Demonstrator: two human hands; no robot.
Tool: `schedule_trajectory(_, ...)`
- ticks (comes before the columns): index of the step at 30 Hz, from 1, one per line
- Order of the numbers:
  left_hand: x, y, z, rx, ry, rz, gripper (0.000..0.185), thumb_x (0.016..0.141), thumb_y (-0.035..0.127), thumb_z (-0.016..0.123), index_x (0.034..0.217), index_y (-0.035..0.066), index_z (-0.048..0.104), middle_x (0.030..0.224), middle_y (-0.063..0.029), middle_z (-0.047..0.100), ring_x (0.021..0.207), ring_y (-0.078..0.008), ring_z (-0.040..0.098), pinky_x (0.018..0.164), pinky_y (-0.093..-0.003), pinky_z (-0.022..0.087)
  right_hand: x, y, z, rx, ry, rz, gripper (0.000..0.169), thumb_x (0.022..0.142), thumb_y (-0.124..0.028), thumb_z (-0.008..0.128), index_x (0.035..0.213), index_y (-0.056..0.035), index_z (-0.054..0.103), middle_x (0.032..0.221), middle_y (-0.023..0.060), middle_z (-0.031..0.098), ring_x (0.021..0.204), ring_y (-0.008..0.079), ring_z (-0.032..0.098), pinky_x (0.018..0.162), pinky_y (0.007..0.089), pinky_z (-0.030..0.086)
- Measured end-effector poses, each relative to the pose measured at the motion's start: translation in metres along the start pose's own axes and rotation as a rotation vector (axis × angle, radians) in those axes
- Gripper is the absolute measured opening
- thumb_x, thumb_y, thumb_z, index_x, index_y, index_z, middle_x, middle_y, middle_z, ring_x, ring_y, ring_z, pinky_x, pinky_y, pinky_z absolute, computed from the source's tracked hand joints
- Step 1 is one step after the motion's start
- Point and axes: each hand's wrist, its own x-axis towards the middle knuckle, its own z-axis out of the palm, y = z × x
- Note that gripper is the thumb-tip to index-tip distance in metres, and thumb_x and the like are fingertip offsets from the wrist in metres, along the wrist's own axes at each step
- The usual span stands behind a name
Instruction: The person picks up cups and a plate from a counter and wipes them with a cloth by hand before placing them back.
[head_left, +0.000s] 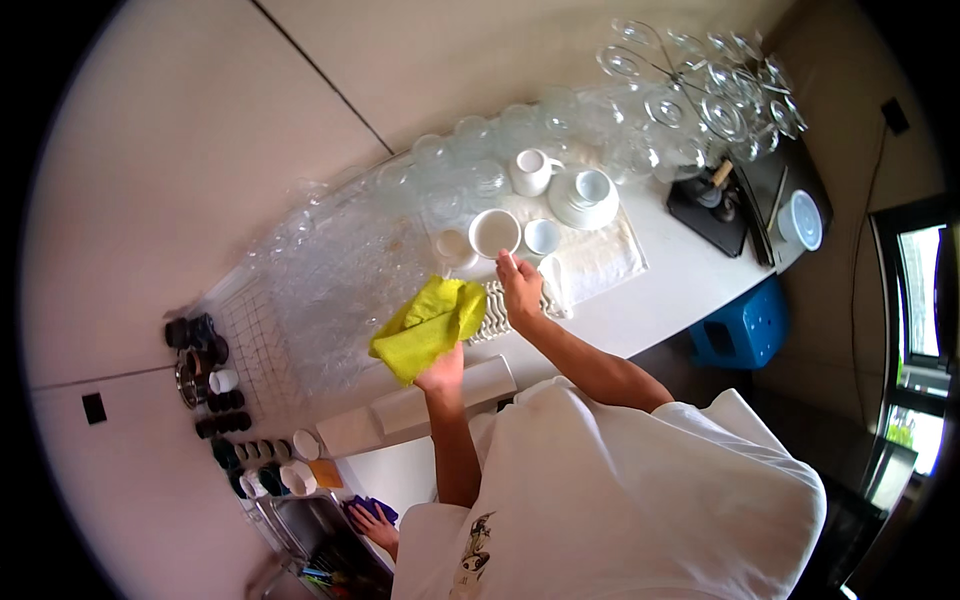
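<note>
My left hand (442, 371) holds a yellow-green cloth (431, 322), which is draped over the palm and fingers. To its right, my right hand (519, 285) grips a white mug (494, 234) at its near side, where the handle seems to be; the mug's open mouth faces up. Close beside this mug are a cream cup (454, 247) and a small white cup (541, 237). Behind them stand an upside-down white mug (531, 172) and a stack of white bowls (583, 208) on a pale cloth (600, 259). A wavy white rack (493, 311) lies partly behind my right hand.
Many clear glasses (480, 180) line the wall side, and stemware hangs on a rack (679, 75) at upper right. A blue plastic stool (742, 326) is beside the counter. At lower left, a co-worker's hand (375, 525) rests on a purple cloth by a sink (307, 525).
</note>
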Motion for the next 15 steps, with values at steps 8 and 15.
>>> schedule_trajectory(8,-0.016,0.004,-0.025,-0.028,-0.044,0.004,0.063,0.088,0.055,0.046,0.131,0.01,0.047,0.136,-0.0091,0.047,0.128,-0.0312,0.039,0.111,-0.0497,0.022,0.017,0.019,0.006,-0.035,0.11,-0.024,0.039,0.088,-0.036,0.064,0.074,-0.0003,0.056,0.068,-0.0006,0.053,0.06,0.0063,0.044,0.054,0.0225,0.034)
schedule_trajectory(15,-0.003,0.005,-0.012,-0.039,-0.127,-0.013,0.064,0.087,0.055,0.045,0.131,0.009,0.047,0.136,-0.0097,0.047,0.128,-0.0316,0.039,0.111,-0.05,0.022,0.021,0.022,0.001,-0.038,0.11,0.037,0.036,0.087,-0.034,0.066,0.076,-0.0011,0.055,0.075,0.0032,0.056,0.069,0.0088,0.051,0.063,0.0205,0.043)
